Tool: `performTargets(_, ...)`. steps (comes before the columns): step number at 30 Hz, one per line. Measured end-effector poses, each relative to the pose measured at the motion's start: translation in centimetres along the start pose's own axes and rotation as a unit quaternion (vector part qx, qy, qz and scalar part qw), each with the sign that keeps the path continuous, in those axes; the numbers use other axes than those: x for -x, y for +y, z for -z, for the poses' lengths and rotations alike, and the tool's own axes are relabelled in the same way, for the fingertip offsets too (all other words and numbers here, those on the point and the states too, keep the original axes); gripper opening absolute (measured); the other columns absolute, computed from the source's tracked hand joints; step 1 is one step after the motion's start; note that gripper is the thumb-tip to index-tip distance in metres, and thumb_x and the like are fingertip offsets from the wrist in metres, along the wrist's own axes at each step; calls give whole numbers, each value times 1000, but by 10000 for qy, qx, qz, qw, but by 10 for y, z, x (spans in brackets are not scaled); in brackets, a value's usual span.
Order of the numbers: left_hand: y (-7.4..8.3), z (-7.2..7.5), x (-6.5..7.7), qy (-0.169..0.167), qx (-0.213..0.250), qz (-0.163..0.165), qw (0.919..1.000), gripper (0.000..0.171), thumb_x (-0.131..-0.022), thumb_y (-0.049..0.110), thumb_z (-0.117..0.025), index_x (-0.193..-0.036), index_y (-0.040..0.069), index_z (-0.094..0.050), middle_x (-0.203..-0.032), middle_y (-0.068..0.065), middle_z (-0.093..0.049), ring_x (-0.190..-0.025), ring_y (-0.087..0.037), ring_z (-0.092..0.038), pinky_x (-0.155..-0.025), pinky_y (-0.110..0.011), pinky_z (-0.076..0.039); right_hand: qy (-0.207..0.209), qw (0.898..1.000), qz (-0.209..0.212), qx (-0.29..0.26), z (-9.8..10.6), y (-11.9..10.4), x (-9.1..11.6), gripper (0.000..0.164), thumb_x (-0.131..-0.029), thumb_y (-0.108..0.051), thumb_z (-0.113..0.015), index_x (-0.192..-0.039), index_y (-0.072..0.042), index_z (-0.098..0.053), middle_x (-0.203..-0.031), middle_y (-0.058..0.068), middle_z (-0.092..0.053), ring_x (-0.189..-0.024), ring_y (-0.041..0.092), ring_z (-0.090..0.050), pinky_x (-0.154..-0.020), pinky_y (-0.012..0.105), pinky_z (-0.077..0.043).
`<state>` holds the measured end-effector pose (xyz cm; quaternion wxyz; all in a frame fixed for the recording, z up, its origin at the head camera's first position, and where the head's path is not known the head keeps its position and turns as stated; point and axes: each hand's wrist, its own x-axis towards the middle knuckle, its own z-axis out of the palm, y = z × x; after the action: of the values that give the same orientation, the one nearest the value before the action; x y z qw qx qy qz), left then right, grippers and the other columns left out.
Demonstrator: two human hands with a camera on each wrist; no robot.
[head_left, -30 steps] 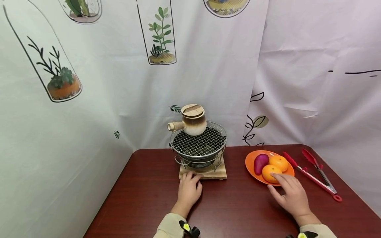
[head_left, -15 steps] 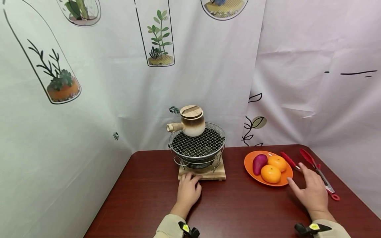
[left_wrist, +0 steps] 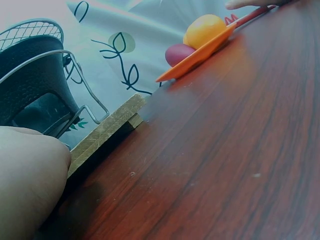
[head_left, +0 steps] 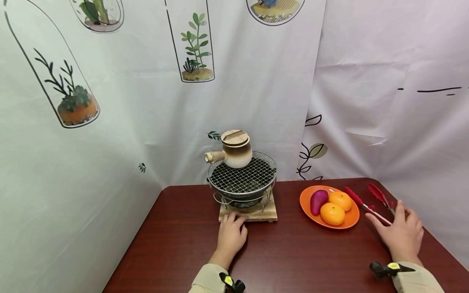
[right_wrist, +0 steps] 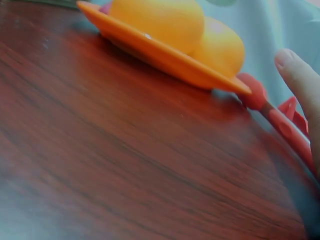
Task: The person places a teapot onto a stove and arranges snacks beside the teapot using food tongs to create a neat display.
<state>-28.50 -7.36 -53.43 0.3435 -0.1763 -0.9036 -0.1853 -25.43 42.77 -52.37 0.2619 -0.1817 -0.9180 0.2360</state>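
My left hand [head_left: 231,236] rests its relaxed fingertips on the front edge of a wooden board [head_left: 264,215]. On that board stands a round tabletop grill [head_left: 243,181] with a wire mesh. A clay pot [head_left: 238,158] with a wooden lid and side handle sits at the back of the mesh. My right hand [head_left: 403,236] reaches over red-tipped kitchen tongs [head_left: 370,208] on the right, thumb and fingers spread; it hides their handle end. In the right wrist view one finger [right_wrist: 302,82] shows beside the tongs [right_wrist: 285,125].
Left of the tongs lies an orange plate [head_left: 305,206] with a purple sweet potato [head_left: 318,202] and two oranges [head_left: 332,214]. A printed cloth [head_left: 256,101] hangs behind the dark red table [head_left: 286,256]. The table's right edge runs close beside the right hand.
My right hand has moved right, from above the front orange to over the tongs' handle end. The left hand stays at the board.
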Motion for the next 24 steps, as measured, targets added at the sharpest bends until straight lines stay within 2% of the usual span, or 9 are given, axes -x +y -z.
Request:
performTargets(4,0,0,0,16,-42,-20,10000,28,-78,12,-69,-103,21,-78,-104,-5,-65,-93,-29,-57,-83,-48,-47,-129,9997,-185,110,0,6,-6,121,-81,-70,-67,-160,1,-8,-143,43,-21,-124,62,-24,-99,72,-21)
performTargets(15,0,2,0,12,-36,-23,10000,28,-78,11,-70,-103,21,-78,-104,-5,-65,-94,-29,-57,-83,-48,-48,-582,9966,-340,478,-1,14,-17,128,-79,-77,-62,-153,13,-11,-132,49,-25,-112,64,-28,-89,71,-28)
performTargets(20,1,2,1,-8,-32,-15,10000,28,-79,12,-68,-103,21,-78,-104,-5,-65,-94,-29,-57,-84,-48,-47,-881,9921,-557,694,-1,17,-22,128,-79,-81,-58,-146,21,-17,-125,51,-28,-104,64,-33,-87,72,-31)
performTargets(24,1,2,0,19,-6,-22,10000,28,-78,11,-68,-103,20,-78,-104,-5,-65,-94,-29,-57,-84,-48,-47,-1094,9875,-586,970,-1,19,-24,120,-81,-83,-53,-137,21,-30,-115,48,-35,-98,61,-37,-82,70,-37)
